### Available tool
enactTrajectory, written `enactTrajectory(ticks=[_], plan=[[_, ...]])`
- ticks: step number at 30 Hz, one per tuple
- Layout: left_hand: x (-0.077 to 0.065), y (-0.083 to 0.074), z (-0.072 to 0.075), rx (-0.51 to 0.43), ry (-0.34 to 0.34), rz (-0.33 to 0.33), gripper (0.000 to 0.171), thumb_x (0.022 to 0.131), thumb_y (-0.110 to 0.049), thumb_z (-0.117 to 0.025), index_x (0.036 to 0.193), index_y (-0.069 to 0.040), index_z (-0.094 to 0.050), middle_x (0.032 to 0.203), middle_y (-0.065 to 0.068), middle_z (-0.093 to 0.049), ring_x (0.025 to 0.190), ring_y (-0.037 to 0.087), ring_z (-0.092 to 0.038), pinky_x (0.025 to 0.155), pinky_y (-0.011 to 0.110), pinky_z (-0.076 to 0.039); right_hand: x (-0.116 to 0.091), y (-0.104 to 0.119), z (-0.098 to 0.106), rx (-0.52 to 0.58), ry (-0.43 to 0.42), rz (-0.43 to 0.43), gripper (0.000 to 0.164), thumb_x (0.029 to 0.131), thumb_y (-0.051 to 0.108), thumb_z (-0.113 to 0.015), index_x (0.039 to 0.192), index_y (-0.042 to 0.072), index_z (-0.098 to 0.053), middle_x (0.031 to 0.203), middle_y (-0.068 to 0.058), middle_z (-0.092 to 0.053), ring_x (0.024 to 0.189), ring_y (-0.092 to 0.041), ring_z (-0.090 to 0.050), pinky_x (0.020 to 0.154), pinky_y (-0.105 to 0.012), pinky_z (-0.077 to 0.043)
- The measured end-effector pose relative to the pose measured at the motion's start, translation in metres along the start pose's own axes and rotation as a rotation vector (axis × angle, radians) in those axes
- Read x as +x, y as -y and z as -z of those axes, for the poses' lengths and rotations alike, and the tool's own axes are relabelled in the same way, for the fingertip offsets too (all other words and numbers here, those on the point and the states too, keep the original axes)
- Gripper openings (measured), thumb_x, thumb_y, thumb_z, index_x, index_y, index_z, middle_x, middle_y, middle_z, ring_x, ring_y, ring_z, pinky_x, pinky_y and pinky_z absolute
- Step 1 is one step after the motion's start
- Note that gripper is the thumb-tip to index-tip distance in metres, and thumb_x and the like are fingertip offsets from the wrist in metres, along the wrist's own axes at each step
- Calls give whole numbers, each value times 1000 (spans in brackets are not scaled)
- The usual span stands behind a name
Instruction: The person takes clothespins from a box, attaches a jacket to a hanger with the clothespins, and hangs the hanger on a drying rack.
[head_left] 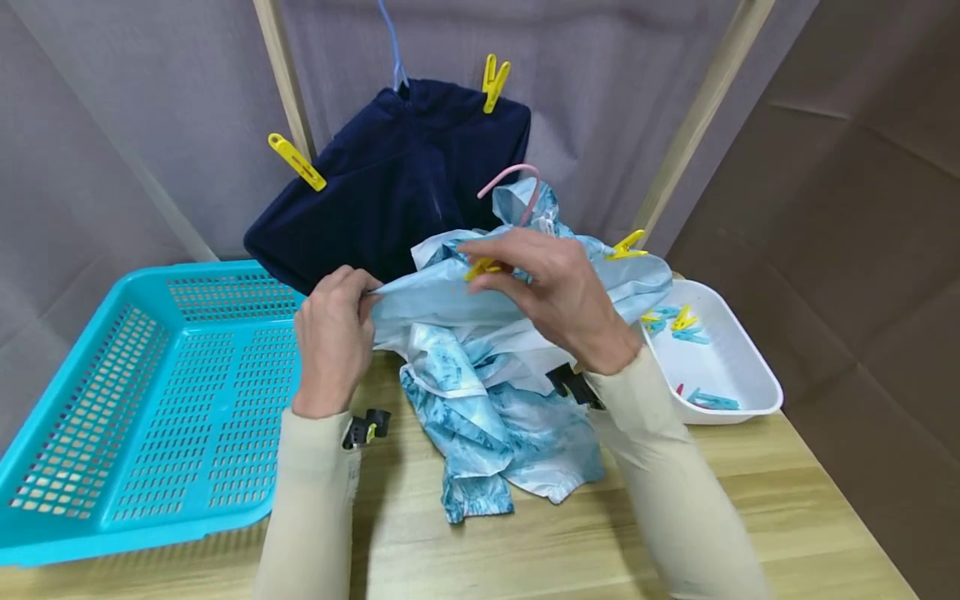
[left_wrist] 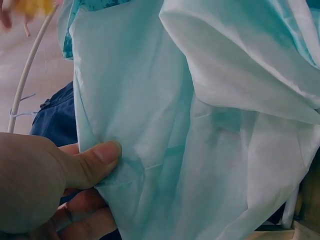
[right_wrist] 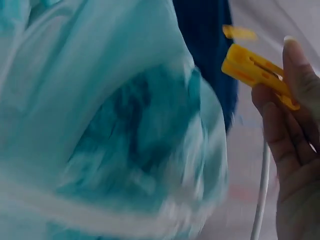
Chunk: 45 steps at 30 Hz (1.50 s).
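Observation:
A thin light-blue and white patterned jacket (head_left: 450,300) hangs from a pink hanger (head_left: 517,171), its lower part draping down to the wooden table. My left hand (head_left: 335,333) pinches the jacket's edge; in the left wrist view the thumb (left_wrist: 102,155) presses the pale fabric from the front, with fingers behind it. My right hand (head_left: 551,287) holds a yellow clothespin (right_wrist: 255,70) between thumb and fingers, close beside the jacket's upper part. Another yellow clothespin (head_left: 628,245) is clipped on the jacket's right shoulder.
Behind hangs a dark navy garment (head_left: 405,167) on a blue hanger (head_left: 395,50), with yellow clothespins (head_left: 297,162) at both sides. A turquoise basket (head_left: 202,400) stands left. The white tray (head_left: 720,333) at right holds several blue and yellow clothespins. Wooden poles (head_left: 697,117) rise behind.

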<state>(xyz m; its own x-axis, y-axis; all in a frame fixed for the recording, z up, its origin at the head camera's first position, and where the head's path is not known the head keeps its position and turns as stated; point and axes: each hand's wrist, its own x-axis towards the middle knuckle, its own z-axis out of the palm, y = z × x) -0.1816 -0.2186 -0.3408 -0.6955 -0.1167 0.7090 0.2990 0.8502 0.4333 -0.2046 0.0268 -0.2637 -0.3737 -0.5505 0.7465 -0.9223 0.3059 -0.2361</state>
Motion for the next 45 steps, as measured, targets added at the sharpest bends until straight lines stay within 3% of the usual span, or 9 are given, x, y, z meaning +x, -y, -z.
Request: enactTrajectory(ticks=[4, 12, 15, 19, 25, 28, 32, 38, 45], plan=[[0, 0, 0, 1, -9, -1, 8, 92, -4, -73, 85, -7, -74, 83, 7, -70, 72, 34, -66, 58, 48, -52, 27, -2, -20, -121, 131, 80, 27, 87, 4, -77, 114, 5, -75, 97, -7, -77, 88, -16, -71, 81, -26, -59], [2, -2, -2, -18, -61, -27, 11, 91, 0, -72, 82, -6, -73, 81, 8, -69, 69, 32, -66, 55, 46, -50, 40, 3, -30, -329, 405, -31, 50, 91, 18, -77, 137, 9, -63, 121, -7, -71, 107, -22, -64, 91, -30, -55], [3, -3, -2, -23, -68, -19, 10, 90, -1, -73, 82, -7, -73, 82, 7, -70, 70, 32, -66, 57, 46, -50, 32, 7, -18, -260, 332, -51, 59, 92, 25, -76, 145, 10, -55, 133, -8, -67, 113, -23, -63, 94, -33, -54], [3, -2, -1, -20, -63, -14, 9, 90, -2, -73, 82, -8, -73, 84, 6, -71, 74, 31, -68, 59, 47, -52, 6, 3, 7, -145, 61, -113, 40, 94, 21, -75, 130, 7, -67, 118, -9, -72, 96, -19, -64, 79, -29, -52], [3, -2, -2, -18, -55, -18, 9, 91, -3, -73, 83, -7, -73, 84, 7, -70, 76, 30, -68, 60, 47, -53, -54, -32, 47, -259, -318, -494, 32, 99, 11, -55, 129, 5, -65, 113, -15, -65, 86, -16, -51, 72, -20, -37], [4, -1, 0, -22, -52, -22, 8, 91, -3, -73, 84, -7, -73, 84, 7, -70, 77, 30, -68, 62, 47, -53, -84, -51, 55, -323, -229, -699, 48, 100, 6, -47, 147, 1, -46, 132, -23, -55, 105, -28, -49, 82, -29, -36], [6, -1, 1, -29, -62, -28, 8, 90, -2, -73, 84, -6, -73, 85, 8, -71, 79, 31, -68, 64, 48, -54, -107, -70, 56, -333, -8, -753, 44, 105, 11, -52, 144, -8, -47, 140, -30, -51, 116, -44, -41, 87, -46, -36], [5, -2, 0, -18, -50, -23, 7, 92, -2, -71, 85, -5, -72, 85, 9, -69, 84, 31, -67, 64, 48, -54, -116, -76, 61, -333, 30, -747, 30, 102, 25, -62, 111, -3, -69, 104, -19, -65, 86, -29, -50, 72, -28, -37], [2, -6, -8, -40, 8, 24, 4, 95, -3, -68, 97, -4, -71, 98, 14, -66, 98, 34, -62, 76, 49, -54, -125, -73, 77, -298, 48, -822, 29, 98, 35, -67, 108, 8, -70, 77, -7, -55, 65, -14, -44, 57, -23, -34]])
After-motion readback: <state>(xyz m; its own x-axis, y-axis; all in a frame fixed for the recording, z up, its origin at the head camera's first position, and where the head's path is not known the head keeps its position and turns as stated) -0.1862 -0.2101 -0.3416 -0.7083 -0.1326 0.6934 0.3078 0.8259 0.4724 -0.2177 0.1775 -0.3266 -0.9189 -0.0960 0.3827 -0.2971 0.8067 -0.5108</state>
